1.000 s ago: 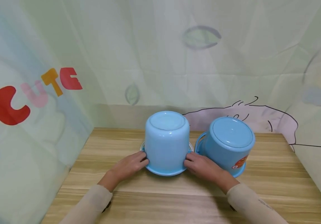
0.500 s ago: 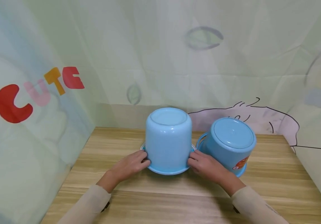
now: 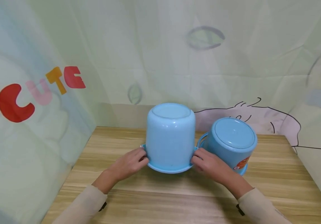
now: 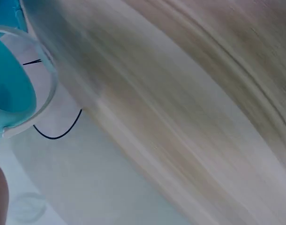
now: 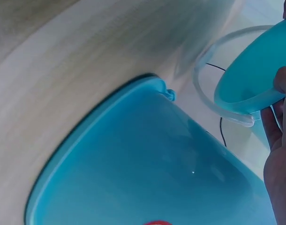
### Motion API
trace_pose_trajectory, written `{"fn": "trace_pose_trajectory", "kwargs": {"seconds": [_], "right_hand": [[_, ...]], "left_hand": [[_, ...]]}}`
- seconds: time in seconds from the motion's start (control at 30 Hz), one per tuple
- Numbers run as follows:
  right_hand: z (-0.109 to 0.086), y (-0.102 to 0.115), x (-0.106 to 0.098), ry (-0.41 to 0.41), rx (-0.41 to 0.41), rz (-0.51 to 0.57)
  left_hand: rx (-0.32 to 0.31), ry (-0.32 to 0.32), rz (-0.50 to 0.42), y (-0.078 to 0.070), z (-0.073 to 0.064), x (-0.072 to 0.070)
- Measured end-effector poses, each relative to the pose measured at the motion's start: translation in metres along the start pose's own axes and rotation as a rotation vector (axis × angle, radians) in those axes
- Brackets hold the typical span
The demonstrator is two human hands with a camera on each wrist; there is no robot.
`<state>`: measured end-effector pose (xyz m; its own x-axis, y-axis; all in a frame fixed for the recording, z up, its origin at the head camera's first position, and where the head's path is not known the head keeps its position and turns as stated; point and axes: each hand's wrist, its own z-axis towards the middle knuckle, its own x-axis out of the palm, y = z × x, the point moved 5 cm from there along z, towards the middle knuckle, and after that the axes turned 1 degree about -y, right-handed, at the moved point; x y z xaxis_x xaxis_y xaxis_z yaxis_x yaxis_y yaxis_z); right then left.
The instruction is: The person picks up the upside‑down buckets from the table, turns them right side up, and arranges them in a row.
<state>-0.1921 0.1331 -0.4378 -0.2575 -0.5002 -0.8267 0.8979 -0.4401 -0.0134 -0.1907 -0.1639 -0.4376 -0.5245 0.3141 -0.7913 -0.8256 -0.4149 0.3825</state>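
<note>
A light blue bucket [image 3: 170, 143] hangs upside down above the wooden table in the head view, its base facing up. My left hand [image 3: 129, 163] grips its rim on the left; my right hand [image 3: 215, 165] grips the rim on the right. The bucket's teal inside [image 5: 255, 70] shows in the right wrist view, with a pale curved handle [image 5: 198, 77] hanging from the rim. Just right of my right hand, a second blue bucket [image 3: 227, 149] stands upside down on the table, a red label [image 3: 241, 163] on its side. Only a sliver of the left hand appears in the left wrist view.
The wooden table [image 3: 160, 205] spreads out in front and to both sides. Printed curtains [image 3: 160, 62] close it in at the back, left and right. The second bucket's blue handle [image 3: 201, 140] lies on its left side, close to the held bucket.
Both hands have raised the held bucket and brought it closer, so it looks larger and its base sits higher. Its pale handle has dropped out of sight in the head view. The second bucket has stayed put.
</note>
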Motion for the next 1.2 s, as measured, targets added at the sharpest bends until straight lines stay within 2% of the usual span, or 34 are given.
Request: {"fn": "trace_pose_trajectory", "kwargs": {"seconds": [0.2, 0.27, 0.43, 0.67, 0.83, 0.97, 1.07, 1.2], "right_hand": [[0.006, 0.0, -0.017, -0.046, -0.02, -0.027], [0.008, -0.001, -0.021, -0.038, -0.016, -0.026], [0.009, -0.001, -0.03, -0.042, -0.01, -0.022], [0.009, 0.002, -0.041, -0.1, -0.014, -0.02], [0.009, 0.002, -0.047, -0.104, 0.0, -0.015], [0.01, 0.004, -0.054, -0.163, -0.034, -0.025], [0.011, 0.004, -0.06, -0.198, -0.053, -0.03], [0.011, 0.005, -0.066, -0.19, -0.045, -0.041]], "left_hand": [[-0.05, -0.03, -0.069, 0.003, 0.007, -0.007], [-0.062, -0.035, -0.08, 0.004, 0.008, -0.01], [-0.066, -0.078, -0.065, 0.004, 0.013, -0.02], [-0.054, -0.183, -0.03, 0.001, 0.02, -0.033], [-0.082, -0.174, -0.019, -0.001, 0.022, -0.037], [-0.099, -0.167, -0.024, -0.003, 0.024, -0.041], [-0.103, -0.199, -0.026, -0.003, 0.026, -0.044], [-0.099, -0.257, -0.027, -0.003, 0.032, -0.05]]}}
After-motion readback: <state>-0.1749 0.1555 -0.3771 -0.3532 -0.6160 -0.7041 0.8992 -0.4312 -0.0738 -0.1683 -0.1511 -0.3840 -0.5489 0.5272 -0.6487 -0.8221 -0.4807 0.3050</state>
